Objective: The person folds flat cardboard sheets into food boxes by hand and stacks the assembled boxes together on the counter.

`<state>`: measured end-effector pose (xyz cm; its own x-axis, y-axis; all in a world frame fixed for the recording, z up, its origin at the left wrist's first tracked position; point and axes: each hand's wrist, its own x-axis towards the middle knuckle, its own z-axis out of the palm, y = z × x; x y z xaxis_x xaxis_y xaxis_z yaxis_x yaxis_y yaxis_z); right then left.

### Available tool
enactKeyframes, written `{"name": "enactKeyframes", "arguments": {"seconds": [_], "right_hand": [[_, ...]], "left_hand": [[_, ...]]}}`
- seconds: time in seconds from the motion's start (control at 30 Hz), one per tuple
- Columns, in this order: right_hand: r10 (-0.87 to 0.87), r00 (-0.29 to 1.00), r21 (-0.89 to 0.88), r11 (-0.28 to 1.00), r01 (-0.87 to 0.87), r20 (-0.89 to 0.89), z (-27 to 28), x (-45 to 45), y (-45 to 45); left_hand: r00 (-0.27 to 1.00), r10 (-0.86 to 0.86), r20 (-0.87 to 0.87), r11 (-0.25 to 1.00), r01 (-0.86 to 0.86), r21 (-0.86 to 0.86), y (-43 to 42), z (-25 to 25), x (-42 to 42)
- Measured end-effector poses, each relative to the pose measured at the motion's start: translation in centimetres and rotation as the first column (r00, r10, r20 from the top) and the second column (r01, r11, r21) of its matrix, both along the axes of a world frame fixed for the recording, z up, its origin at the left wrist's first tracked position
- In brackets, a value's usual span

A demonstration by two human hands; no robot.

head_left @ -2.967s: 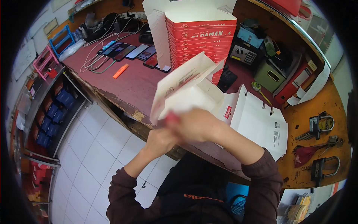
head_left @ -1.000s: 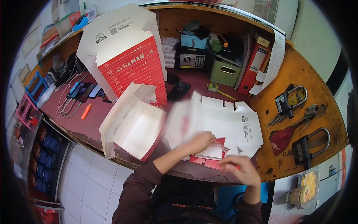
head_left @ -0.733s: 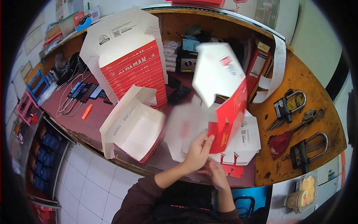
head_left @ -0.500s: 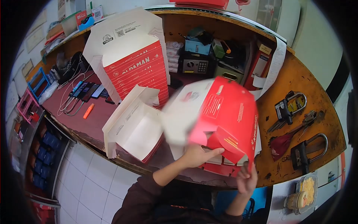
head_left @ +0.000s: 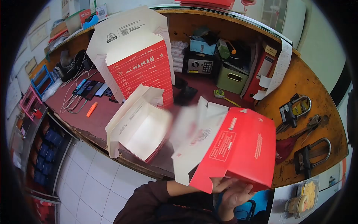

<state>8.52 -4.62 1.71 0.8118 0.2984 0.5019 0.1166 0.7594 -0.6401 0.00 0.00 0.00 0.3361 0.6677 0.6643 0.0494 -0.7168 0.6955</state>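
Observation:
A partly folded red and white cardboard food box point(head_left: 242, 145) is tilted in front of me, its printed red outside towards me and its white flaps to the left, one smeared by motion. At its lower edge my left hand point(head_left: 223, 184) grips it, mostly hidden behind the card. My right hand point(head_left: 238, 196) has curled fingers closed on the lower end panel. Left of it, an open box point(head_left: 147, 132) with a white inside and raised lid stands on the desk. Behind that rises a tall stack of nested red boxes point(head_left: 140, 69).
Phones with cables point(head_left: 89, 89) and an orange marker point(head_left: 92, 109) lie on the left. A small safe point(head_left: 199, 66), a green metal box point(head_left: 233, 77) and a tape measure point(head_left: 220, 93) stand at the back. Padlocks point(head_left: 311, 155) and keys lie right, above a food container point(head_left: 307, 196).
The red box has turned and come lower and to the right, its side folds changed. My left hand has slid under its lower edge. My right hand has shifted left and down.

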Motion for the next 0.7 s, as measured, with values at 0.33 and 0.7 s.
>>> {"name": "enactKeyframes", "arguments": {"seconds": [0.33, 0.7], "right_hand": [[0.669, 0.720, -0.029, 0.729, -0.684, -0.184, 1.4, 3.2, -0.7], [0.309, 0.763, -0.208, 0.951, -0.229, 0.568, -5.0, -0.2, 0.0]], "left_hand": [[-0.079, -0.074, 0.994, 0.176, 0.980, 0.091, 1.7, 3.0, -3.2], [0.398, -0.074, 0.914, 0.280, 0.888, -0.364, 0.3, 2.6, -2.8]]}}
